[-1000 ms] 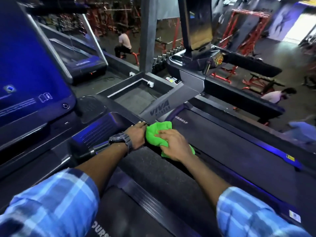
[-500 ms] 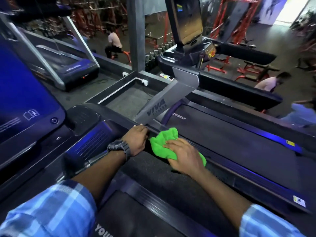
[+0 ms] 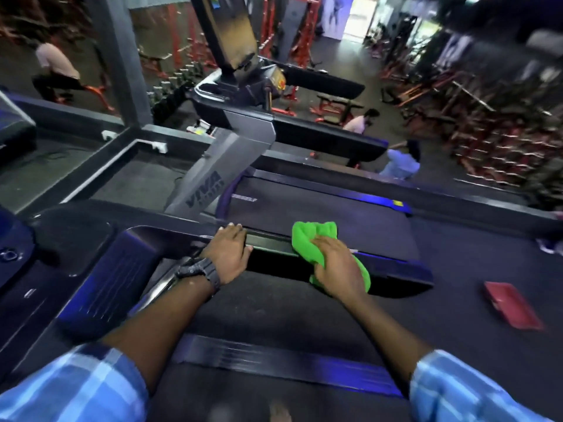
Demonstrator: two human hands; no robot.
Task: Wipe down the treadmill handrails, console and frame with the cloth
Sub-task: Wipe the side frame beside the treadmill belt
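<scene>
The right hand is pressing the green cloth along the handrail; the left hand is resting flat, bracing. Next: sliding farther right.

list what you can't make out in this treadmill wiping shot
Head view, the only one:
- Handrail under the green cloth: covered by the cloth and the right hand.
- Right hand's grip: fingertips buried in the cloth.
- Console: cut off by the left edge.
- Left hand: fingertips curl over the rail's far edge, out of sight.
- Red object on the floor: too blurred to identify.
</scene>
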